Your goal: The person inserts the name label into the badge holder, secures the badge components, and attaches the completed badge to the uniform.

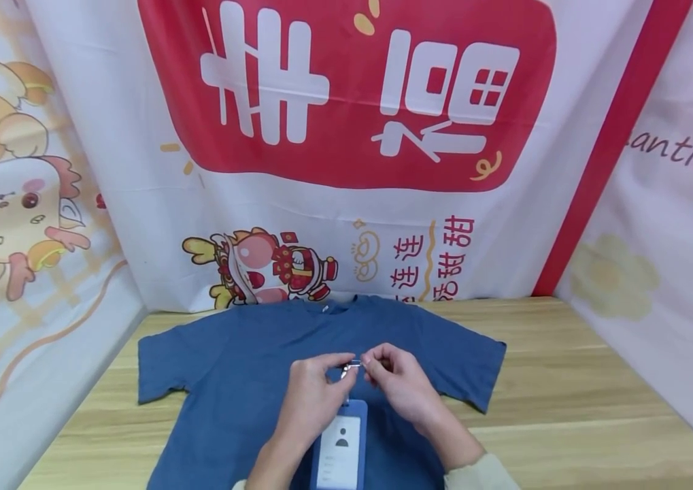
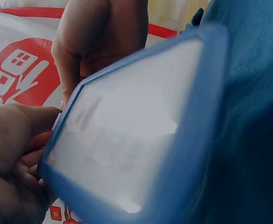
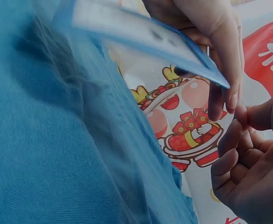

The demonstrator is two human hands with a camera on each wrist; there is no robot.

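Observation:
A blue badge holder (image 1: 363, 435) with a white card hangs below my hands, over a dark blue T-shirt (image 1: 230, 381) spread on the table. My left hand (image 1: 314, 393) pinches the small metal badge clip (image 1: 355, 363) at the holder's top between thumb and fingers. Thumb and fingertips of my right hand (image 1: 406, 385) pinch the clip's thin right end. In the left wrist view the badge holder (image 2: 127, 121) tilts close to the camera, partly blurred. The right wrist view shows both hands' fingertips meeting, and the clip's end is mostly hidden there.
The wooden table (image 1: 579, 388) shows on both sides of the shirt. A printed cloth (image 1: 370, 204) hangs behind the table, with more printed cloth at left and right. The shirt's collar (image 1: 328, 307) lies near the back edge.

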